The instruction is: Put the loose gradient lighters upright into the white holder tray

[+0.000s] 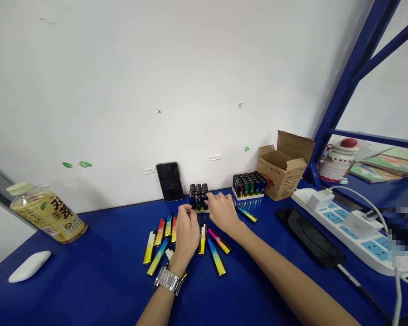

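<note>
My left hand [187, 231], with a metal watch [169, 280] at the wrist, is closed in front of a small block of upright dark cylinders [197, 194], which look like lighters, in a pale tray. What its fingers hold is hidden. My right hand [223, 210] has curled fingers at the right side of that block; whether they pinch one piece cannot be seen. Around my left hand lie several loose lighters, among them a red-and-yellow lighter [160, 232] and a blue-and-yellow lighter [158, 256]. A pink-and-gold lighter [219, 241] and another blue-and-yellow lighter [216, 257] rest between my forearms.
A fuller tray of dark lighters [249, 184] stands by an open cardboard box [283, 167]. One phone [170, 181] leans on the wall; a cabled phone [311, 237] lies near a power strip [355, 231]. Left are a drink bottle [47, 213] and a white case [30, 266].
</note>
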Demonstrator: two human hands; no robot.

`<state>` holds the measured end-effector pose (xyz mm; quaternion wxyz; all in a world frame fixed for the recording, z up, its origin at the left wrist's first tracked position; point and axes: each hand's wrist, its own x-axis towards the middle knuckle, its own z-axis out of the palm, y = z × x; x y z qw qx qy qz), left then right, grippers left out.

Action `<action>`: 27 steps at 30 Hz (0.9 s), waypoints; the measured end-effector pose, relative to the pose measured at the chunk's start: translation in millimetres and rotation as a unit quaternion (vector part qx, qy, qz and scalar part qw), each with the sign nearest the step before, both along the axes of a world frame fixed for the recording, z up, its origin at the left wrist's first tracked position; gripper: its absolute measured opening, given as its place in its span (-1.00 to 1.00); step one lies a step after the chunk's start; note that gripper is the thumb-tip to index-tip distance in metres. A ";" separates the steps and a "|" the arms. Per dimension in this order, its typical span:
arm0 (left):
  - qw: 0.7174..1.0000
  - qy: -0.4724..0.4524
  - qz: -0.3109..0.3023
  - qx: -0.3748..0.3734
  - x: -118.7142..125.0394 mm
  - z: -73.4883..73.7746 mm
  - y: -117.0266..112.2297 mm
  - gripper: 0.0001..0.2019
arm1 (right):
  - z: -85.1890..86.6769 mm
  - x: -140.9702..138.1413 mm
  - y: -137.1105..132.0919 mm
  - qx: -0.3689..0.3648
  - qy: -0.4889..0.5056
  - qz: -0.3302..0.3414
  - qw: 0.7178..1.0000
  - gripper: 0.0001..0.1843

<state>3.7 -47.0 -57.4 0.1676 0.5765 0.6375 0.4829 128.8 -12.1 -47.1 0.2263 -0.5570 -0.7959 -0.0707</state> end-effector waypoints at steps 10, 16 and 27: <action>0.989 -0.144 0.016 -0.008 -37.7 42.2 51.3 -0.93 | -18.4 16.6 4.3 -0.052 0.133 0.014 0.990 -0.73; 0.983 -0.182 0.028 -0.009 -70.2 75.6 87.1 -0.93 | -16.6 15.2 4.5 -0.025 0.130 0.008 0.991 -0.72; 0.861 0.410 0.103 -0.283 -67.5 49.8 -2.3 -0.47 | 16.3 14.2 -25.6 -0.189 -0.024 0.087 0.978 -0.44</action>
